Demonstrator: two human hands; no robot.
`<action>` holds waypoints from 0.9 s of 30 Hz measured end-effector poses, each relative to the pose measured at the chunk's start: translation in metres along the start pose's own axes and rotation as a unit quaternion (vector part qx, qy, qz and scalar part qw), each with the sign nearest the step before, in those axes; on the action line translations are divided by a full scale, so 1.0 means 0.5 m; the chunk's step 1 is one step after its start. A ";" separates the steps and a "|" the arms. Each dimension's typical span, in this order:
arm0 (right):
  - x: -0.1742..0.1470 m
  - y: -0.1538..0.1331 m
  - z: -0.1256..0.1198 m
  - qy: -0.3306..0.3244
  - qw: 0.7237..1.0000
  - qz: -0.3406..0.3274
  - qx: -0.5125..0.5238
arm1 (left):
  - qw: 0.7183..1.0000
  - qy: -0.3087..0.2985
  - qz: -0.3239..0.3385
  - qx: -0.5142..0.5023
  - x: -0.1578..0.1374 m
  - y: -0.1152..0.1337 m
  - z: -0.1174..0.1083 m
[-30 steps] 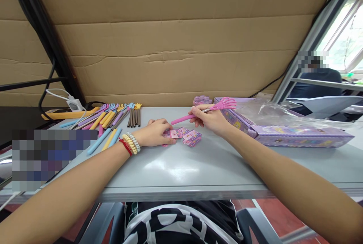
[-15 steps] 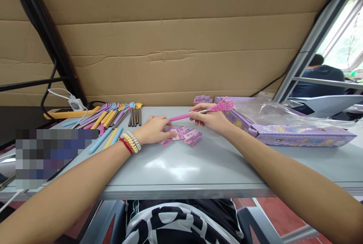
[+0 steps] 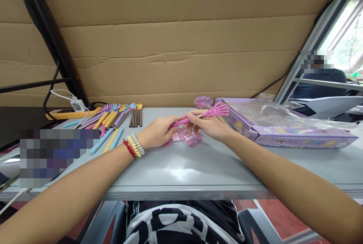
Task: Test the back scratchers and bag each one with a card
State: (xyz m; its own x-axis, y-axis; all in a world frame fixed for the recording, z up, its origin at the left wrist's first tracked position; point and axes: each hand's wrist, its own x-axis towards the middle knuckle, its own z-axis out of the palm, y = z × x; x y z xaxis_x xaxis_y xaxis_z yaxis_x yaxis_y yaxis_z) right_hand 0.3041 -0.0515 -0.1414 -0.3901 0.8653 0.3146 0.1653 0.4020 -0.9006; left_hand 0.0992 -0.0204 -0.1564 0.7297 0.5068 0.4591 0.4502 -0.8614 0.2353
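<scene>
A pink back scratcher (image 3: pixel 216 110) with a hand-shaped head lies across both my hands, its head pointing right. My left hand (image 3: pixel 159 132) is closed around the left part of its handle. At its middle, close to the short metal shaft, the fingers of my right hand (image 3: pixel 208 125) grip it. My fingertips nearly meet, and some are hidden behind the handle. Just below them, small pink printed cards (image 3: pixel 193 139) lie spread on the grey table (image 3: pixel 181 164), partly covered by my hands.
More back scratchers (image 3: pixel 107 118) in several colours lie at the left, beside a white plug adapter (image 3: pixel 77 104). A purple printed box (image 3: pixel 303 136) with clear plastic stands right. More pink cards (image 3: pixel 203 102) lie behind. A cardboard wall (image 3: pixel 181 59) closes the back. A person (image 3: pixel 320 79) sits far right.
My left hand has moved right along the handle, closer to my right hand. The back scratcher's head has shifted slightly left and down, and less of its metal shaft shows.
</scene>
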 end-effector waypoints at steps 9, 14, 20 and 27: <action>0.005 -0.016 -0.053 0.074 0.995 -0.018 -0.060 | 0.994 0.028 -0.084 0.060 0.001 0.008 -0.011; 0.000 -0.024 -0.130 0.198 0.879 -0.013 -0.434 | 0.974 0.092 -0.173 0.110 0.002 -0.021 -0.031; -0.006 0.022 -0.243 0.194 0.693 0.185 -0.669 | 0.962 0.081 -0.219 0.137 0.001 -0.055 -0.037; 0.005 0.088 -0.261 0.065 0.692 0.305 -0.651 | 0.964 0.019 -0.222 0.142 0.005 -0.040 -0.025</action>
State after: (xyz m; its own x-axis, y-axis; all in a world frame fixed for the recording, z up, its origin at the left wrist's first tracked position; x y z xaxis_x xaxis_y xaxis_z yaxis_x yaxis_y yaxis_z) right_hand 0.4288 0.0073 -0.1411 0.1839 0.9783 0.0958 0.9722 -0.1953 0.1291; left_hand 0.0855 -0.0023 -0.1490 0.4150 0.8176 0.3992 0.8412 -0.5120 0.1741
